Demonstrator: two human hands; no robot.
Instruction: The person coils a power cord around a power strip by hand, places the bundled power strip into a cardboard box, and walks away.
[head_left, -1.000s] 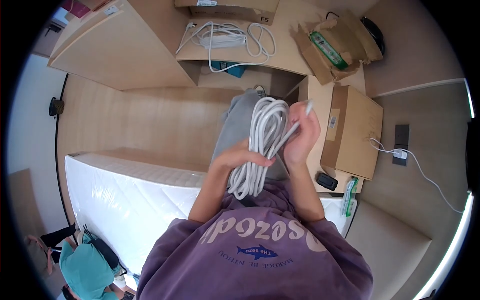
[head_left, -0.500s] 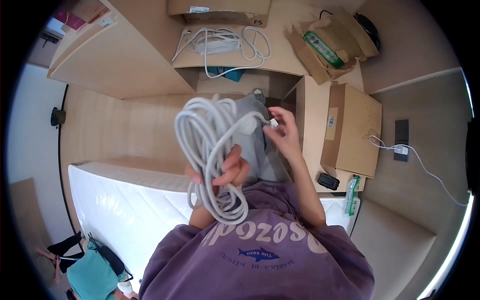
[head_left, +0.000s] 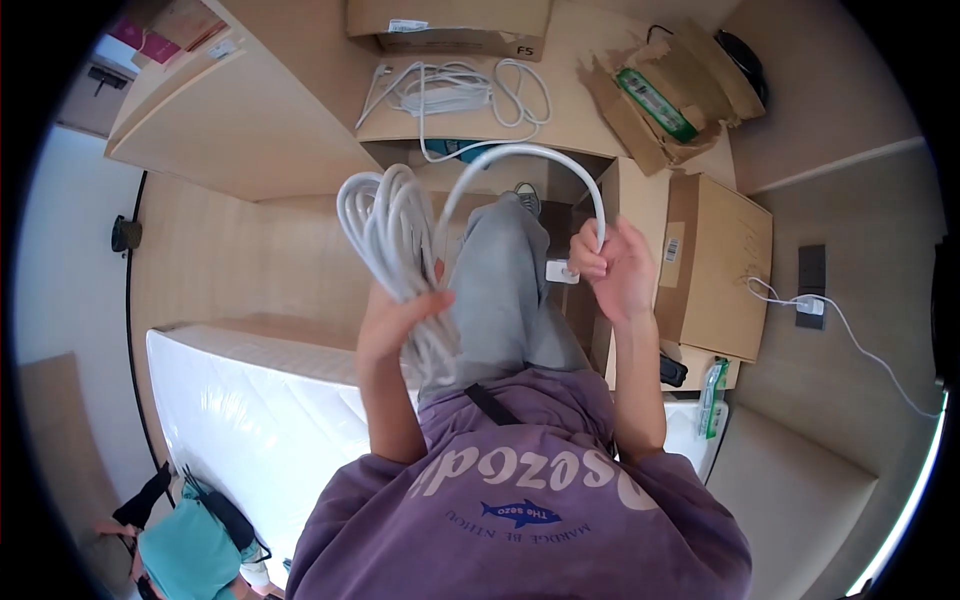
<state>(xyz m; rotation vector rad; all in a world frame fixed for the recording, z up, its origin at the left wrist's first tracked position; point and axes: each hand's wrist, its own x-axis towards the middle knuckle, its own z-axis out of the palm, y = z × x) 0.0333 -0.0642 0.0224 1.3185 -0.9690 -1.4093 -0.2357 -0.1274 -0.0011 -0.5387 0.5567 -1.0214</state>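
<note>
White cable [head_left: 388,228]; carton [head_left: 708,78] apparently holding packet [head_left: 656,105].

I have the cable [head_left: 385,225] coiled in the left hand [head_left: 400,325], and one length of it arches across, ahead of the legs [head_left: 500,280], to the right hand [head_left: 620,270]. Straight ahead of me is a desk [head_left: 385,122]; a second cord [head_left: 445,88] lies on it, one loop over the front edge, with a carton [head_left: 450,38] behind. On the desk's right, a torn box [head_left: 625,115] has a packet [head_left: 655,105] in it. Right of the right hand I see a large box [head_left: 730,275], and beyond that a charger [head_left: 812,305] in the wall socket [head_left: 811,265]. Left of the body lies a mattress [head_left: 260,400].
</note>
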